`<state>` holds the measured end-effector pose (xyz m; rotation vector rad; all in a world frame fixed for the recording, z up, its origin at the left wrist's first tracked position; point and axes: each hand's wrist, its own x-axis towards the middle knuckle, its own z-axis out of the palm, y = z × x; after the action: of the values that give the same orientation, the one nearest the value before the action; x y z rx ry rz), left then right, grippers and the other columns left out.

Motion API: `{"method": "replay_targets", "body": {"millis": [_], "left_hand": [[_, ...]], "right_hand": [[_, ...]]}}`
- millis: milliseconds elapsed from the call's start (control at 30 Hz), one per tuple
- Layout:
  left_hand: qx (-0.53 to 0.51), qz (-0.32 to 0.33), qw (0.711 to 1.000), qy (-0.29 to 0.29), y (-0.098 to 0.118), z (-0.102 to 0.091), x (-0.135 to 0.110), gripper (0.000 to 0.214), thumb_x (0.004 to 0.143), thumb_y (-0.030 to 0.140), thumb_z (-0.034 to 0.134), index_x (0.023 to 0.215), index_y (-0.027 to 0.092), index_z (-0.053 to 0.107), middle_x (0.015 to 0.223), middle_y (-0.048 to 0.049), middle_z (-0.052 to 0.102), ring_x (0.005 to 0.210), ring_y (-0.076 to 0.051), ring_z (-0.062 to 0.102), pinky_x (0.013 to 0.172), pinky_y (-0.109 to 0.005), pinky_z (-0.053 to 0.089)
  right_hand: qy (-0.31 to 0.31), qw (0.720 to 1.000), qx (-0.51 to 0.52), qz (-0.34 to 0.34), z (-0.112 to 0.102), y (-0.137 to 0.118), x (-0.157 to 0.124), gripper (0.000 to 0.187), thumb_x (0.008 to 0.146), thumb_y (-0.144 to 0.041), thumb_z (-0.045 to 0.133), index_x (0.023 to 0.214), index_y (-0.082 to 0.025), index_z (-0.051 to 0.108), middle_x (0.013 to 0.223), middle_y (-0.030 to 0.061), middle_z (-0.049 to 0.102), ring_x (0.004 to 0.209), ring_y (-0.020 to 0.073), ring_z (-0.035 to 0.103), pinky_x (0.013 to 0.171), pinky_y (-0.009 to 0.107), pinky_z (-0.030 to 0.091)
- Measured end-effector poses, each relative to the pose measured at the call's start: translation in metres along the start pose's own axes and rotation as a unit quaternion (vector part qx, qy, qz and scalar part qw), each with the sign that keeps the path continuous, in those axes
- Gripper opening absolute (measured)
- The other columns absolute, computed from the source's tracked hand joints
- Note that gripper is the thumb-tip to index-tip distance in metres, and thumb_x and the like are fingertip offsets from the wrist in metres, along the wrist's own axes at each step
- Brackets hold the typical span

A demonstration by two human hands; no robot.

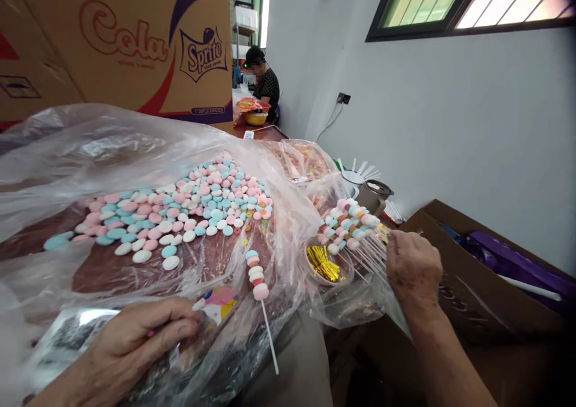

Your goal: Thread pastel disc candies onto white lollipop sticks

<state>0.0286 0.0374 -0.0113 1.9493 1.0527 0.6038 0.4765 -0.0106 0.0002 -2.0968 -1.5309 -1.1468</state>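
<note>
My left hand [139,341] pinches a small clear plastic bag with a colourful print [218,304] between thumb and fingers. Just right of that bag, one candy skewer [257,284] lies on the clear sheet, its white stick pointing toward me. My right hand [414,269] is closed beside the stick ends of a pile of candy skewers [348,227]; its fingertips are turned away, so what they grip is hidden. Gold twist ties [323,263] fill a small round bowl [346,275] by the pile. Loose pink, white and blue candies [211,200] spread over the plastic at left.
A large cardboard carton [121,47] stands behind the candies. White sticks [360,170] rise from a container near a lidded grey jug [375,194]. An open brown box [477,287] holds purple material at right. Another person [266,86] sits farther back by a yellow bowl [255,119].
</note>
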Motion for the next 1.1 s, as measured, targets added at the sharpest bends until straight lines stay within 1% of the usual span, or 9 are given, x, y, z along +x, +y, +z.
{"method": "replay_targets", "body": {"millis": [133, 233, 300, 433, 533, 667, 900, 1000, 1100], "left_hand": [[0.003, -0.010, 0.999, -0.037, 0.008, -0.009, 0.004, 0.028, 0.091, 0.039, 0.056, 0.074, 0.022, 0.070, 0.067, 0.0009, 0.068, 0.062, -0.015, 0.060, 0.058, -0.021, 0.044], [-0.034, -0.005, 0.999, -0.041, 0.016, -0.014, 0.007, 0.027, 0.090, 0.034, 0.057, 0.070, 0.019, 0.067, 0.067, 0.0001, 0.067, 0.061, -0.013, 0.057, 0.058, -0.021, 0.043], [-0.069, -0.007, 0.996, -0.049, 0.020, -0.015, 0.007, 0.026, 0.090, 0.034, 0.058, 0.073, 0.018, 0.069, 0.067, -0.0011, 0.069, 0.061, -0.013, 0.057, 0.059, -0.021, 0.043], [-0.123, -0.022, 0.990, -0.060, 0.022, -0.017, 0.002, 0.023, 0.089, 0.033, 0.061, 0.077, 0.016, 0.071, 0.069, -0.0020, 0.070, 0.062, -0.013, 0.059, 0.058, -0.021, 0.044], [-0.149, -0.035, 0.986, -0.064, 0.018, -0.019, -0.001, 0.022, 0.086, 0.034, 0.064, 0.074, 0.016, 0.070, 0.067, -0.0011, 0.068, 0.060, -0.013, 0.057, 0.058, -0.022, 0.043], [-0.176, -0.058, 0.980, -0.075, 0.013, -0.023, -0.001, 0.025, 0.083, 0.038, 0.067, 0.072, 0.016, 0.068, 0.065, -0.0006, 0.066, 0.058, -0.012, 0.054, 0.056, -0.022, 0.042], [-0.155, -0.100, 0.970, -0.157, 0.014, -0.031, 0.002, 0.025, 0.086, 0.037, 0.064, 0.072, 0.016, 0.066, 0.063, 0.0018, 0.062, 0.055, -0.010, 0.049, 0.051, -0.019, 0.037], [-0.121, -0.095, 0.969, -0.195, 0.018, -0.033, 0.005, 0.027, 0.088, 0.039, 0.062, 0.074, 0.017, 0.068, 0.063, 0.0024, 0.061, 0.055, -0.010, 0.048, 0.051, -0.018, 0.035], [-0.112, -0.106, 0.969, -0.191, 0.020, -0.033, 0.007, 0.023, 0.086, 0.036, 0.064, 0.073, 0.017, 0.069, 0.062, 0.0028, 0.060, 0.056, -0.010, 0.049, 0.051, -0.018, 0.035]], "right_hand": [[0.068, 0.974, 0.214, 0.027, -0.021, -0.018, -0.004, 0.025, 0.098, -0.032, 0.045, 0.097, -0.019, 0.066, 0.085, 0.0111, 0.068, 0.081, 0.0258, 0.061, 0.071, 0.038, 0.043], [0.011, 0.920, 0.392, -0.017, -0.039, -0.043, -0.009, 0.015, 0.096, -0.025, 0.054, 0.106, -0.026, 0.065, 0.102, 0.0096, 0.070, 0.095, 0.0253, 0.065, 0.082, 0.039, 0.047], [-0.018, 0.888, 0.454, -0.074, -0.050, -0.060, -0.010, 0.019, 0.094, -0.020, 0.056, 0.108, -0.029, 0.064, 0.103, 0.0074, 0.069, 0.097, 0.0251, 0.064, 0.087, 0.040, 0.048], [-0.034, 0.851, 0.494, -0.176, -0.062, -0.084, -0.003, 0.019, 0.093, -0.017, 0.054, 0.106, -0.028, 0.064, 0.092, 0.0056, 0.068, 0.089, 0.0234, 0.062, 0.080, 0.037, 0.049], [-0.037, 0.830, 0.514, -0.215, -0.065, -0.093, 0.005, 0.020, 0.092, -0.018, 0.055, 0.106, -0.027, 0.067, 0.084, 0.0035, 0.068, 0.078, 0.0208, 0.060, 0.071, 0.034, 0.049], [-0.037, 0.820, 0.510, -0.258, -0.063, -0.094, 0.010, 0.025, 0.092, -0.016, 0.055, 0.110, -0.026, 0.068, 0.080, 0.0028, 0.068, 0.072, 0.0193, 0.059, 0.067, 0.033, 0.048], [-0.052, 0.791, 0.507, -0.337, -0.063, -0.091, 0.016, 0.026, 0.090, -0.013, 0.057, 0.112, -0.025, 0.068, 0.082, 0.0039, 0.070, 0.075, 0.0192, 0.060, 0.068, 0.033, 0.051], [-0.075, 0.783, 0.521, -0.332, -0.062, -0.095, 0.018, 0.025, 0.090, -0.014, 0.055, 0.108, -0.025, 0.069, 0.081, 0.0037, 0.070, 0.075, 0.0191, 0.062, 0.070, 0.034, 0.052], [-0.082, 0.786, 0.538, -0.296, -0.060, -0.100, 0.018, 0.022, 0.091, -0.014, 0.053, 0.100, -0.025, 0.069, 0.078, 0.0032, 0.070, 0.074, 0.0190, 0.063, 0.077, 0.036, 0.052]]}}
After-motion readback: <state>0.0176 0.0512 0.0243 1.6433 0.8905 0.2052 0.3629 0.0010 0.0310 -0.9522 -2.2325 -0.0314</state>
